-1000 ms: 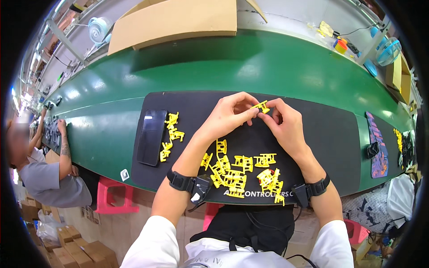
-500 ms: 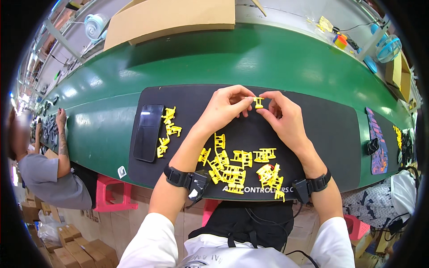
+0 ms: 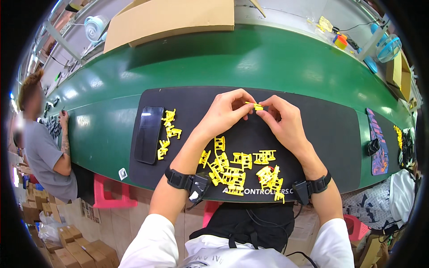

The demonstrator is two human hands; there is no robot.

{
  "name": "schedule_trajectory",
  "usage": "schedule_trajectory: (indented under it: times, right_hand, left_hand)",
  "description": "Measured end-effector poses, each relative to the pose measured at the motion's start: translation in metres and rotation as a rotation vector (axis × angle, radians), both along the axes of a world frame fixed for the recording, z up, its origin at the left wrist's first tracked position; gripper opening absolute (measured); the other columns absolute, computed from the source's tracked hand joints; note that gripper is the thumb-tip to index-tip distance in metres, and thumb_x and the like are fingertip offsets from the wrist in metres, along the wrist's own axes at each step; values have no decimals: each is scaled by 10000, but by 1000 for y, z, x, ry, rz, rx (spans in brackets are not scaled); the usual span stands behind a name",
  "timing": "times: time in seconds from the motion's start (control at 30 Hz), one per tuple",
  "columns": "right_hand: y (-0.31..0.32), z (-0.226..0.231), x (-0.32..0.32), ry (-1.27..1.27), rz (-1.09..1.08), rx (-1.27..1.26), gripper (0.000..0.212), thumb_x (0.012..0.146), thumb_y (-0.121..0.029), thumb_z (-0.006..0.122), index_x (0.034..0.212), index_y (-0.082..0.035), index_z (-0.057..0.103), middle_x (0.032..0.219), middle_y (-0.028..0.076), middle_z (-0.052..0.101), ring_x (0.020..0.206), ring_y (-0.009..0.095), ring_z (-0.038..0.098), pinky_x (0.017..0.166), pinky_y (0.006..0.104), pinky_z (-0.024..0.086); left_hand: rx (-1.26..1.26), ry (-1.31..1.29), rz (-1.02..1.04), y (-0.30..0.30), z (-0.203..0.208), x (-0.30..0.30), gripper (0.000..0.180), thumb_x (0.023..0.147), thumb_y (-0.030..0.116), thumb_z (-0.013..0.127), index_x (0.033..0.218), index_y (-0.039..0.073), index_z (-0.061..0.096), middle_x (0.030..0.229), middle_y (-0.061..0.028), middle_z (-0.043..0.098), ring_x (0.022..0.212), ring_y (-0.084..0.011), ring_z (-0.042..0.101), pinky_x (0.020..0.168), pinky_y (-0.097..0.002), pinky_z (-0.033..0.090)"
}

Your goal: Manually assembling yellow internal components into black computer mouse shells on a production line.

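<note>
1. Over the far half of a black mat (image 3: 335, 134), I am watching a small yellow piece (image 3: 258, 107) being held between two sets of fingertips.
2. On its left side, the left hand (image 3: 229, 110) is pinching it with bent fingers and thumb; on its right side, the right hand (image 3: 282, 118) is gripping it in the same manner.
3. Nearer the body, a loose pile (image 3: 233, 175) of similar yellow parts is lying between the forearms, and a smaller cluster (image 3: 270, 178) is sitting to its right.
4. Left of the forearms, I am seeing a black phone (image 3: 149, 134) resting on the mat, a short row (image 3: 169, 132) of yellow parts lying just beside it.
5. Beyond the mat, a green table (image 3: 187, 67) is stretching toward a cardboard box (image 3: 178, 20).
6. At far left, a co-worker (image 3: 44, 147) in grey is resting one hand near dark items (image 3: 52, 127).
</note>
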State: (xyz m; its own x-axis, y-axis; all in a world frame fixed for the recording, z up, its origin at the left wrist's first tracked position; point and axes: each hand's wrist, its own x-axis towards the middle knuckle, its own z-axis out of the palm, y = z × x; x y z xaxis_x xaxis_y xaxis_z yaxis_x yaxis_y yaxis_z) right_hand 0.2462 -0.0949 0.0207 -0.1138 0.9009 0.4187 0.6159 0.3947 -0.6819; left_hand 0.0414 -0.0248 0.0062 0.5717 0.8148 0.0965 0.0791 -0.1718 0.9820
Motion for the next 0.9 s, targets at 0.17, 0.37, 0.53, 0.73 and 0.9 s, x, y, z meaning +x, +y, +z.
schedule_trajectory:
  times: [0.17, 0.37, 0.53, 0.73, 0.9]
  right_hand:
    - [0, 0, 1, 12, 5, -24, 192, 926, -115, 795, 1030, -8, 674, 751, 59, 597, 614, 137, 560, 578, 298, 464]
    - [0, -2, 1, 51, 23, -52, 283, 889, -63, 808, 1121, -9, 656, 761, 39, 592, 622, 122, 563, 582, 289, 470]
    - [0, -3, 1, 44, 26, -51, 311, 883, -50, 806, 1151, -8, 654, 770, 38, 592, 628, 122, 573, 592, 286, 486]
    - [-1, 0, 0, 35, 34, -61, 308, 894, -53, 794, 1167, -8, 657, 773, 46, 596, 629, 130, 584, 595, 286, 491]
    - [0, -2, 1, 16, 33, -58, 233, 921, -74, 774, 1116, -11, 663, 782, 64, 609, 633, 151, 591, 599, 305, 488]
  left_hand:
    - [40, -4, -16, 1, -3, 0, 150, 1012, 113, 688, 1087, -17, 694, 941, -38, 729, 771, -82, 656, 688, -239, 523]
    - [1, 11, 40, -1, 3, 1, 168, 1014, 141, 691, 1102, -1, 702, 930, -31, 725, 755, -77, 654, 654, -232, 500]
    - [12, 11, 40, 0, 1, 1, 163, 1012, 143, 695, 1101, 7, 698, 920, -26, 719, 751, -76, 655, 650, -234, 500]
    - [17, 0, 30, 0, 1, 1, 153, 1011, 141, 698, 1090, 10, 691, 918, -26, 717, 752, -77, 654, 654, -234, 502]
    - [24, -12, 34, -1, 1, 2, 159, 995, 123, 700, 1056, -23, 687, 883, -52, 722, 740, -95, 663, 693, -266, 544]
